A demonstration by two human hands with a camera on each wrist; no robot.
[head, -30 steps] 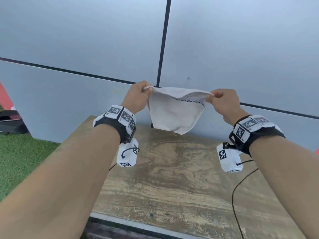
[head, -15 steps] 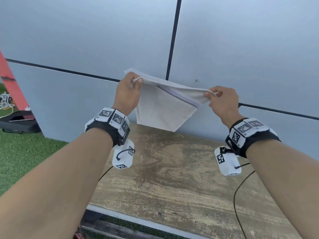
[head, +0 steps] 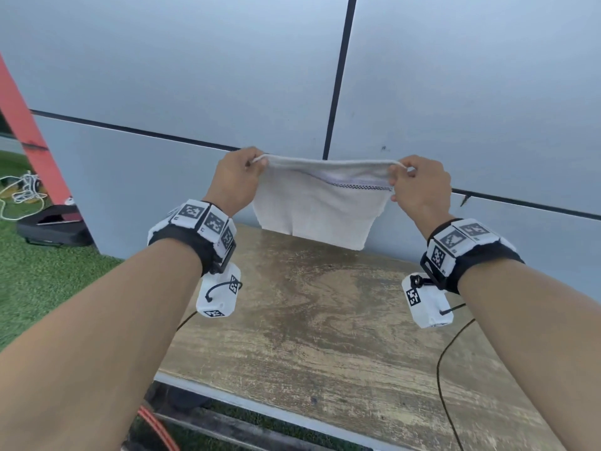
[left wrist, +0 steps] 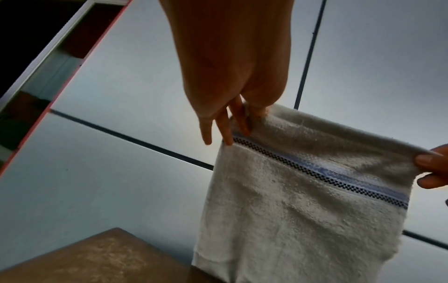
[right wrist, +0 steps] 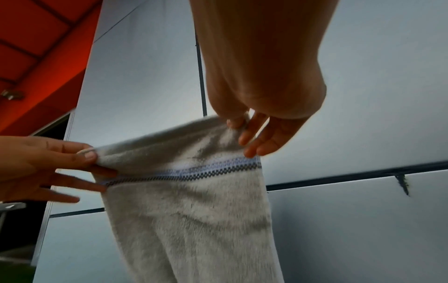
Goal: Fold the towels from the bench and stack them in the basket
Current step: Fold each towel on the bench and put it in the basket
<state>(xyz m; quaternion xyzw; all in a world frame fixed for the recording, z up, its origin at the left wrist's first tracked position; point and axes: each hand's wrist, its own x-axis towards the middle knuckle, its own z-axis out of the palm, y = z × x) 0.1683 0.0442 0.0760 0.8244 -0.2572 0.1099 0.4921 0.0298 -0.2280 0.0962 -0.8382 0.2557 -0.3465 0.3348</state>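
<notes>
Both your arms reach forward, raised to about the same height, wrists banded. Your left hand (head: 239,179) pinches a top corner of the towel (head: 317,206) between thumb and forefinger, its other fingers (left wrist: 224,132) pointing loosely down. Your right hand (head: 419,187) pinches the opposite corner the same way, its remaining fingers (right wrist: 257,137) relaxed and slightly spread.

towel (head: 317,206): fluffy terry cloth | bench (head: 325,320): worn matt wood
</notes>
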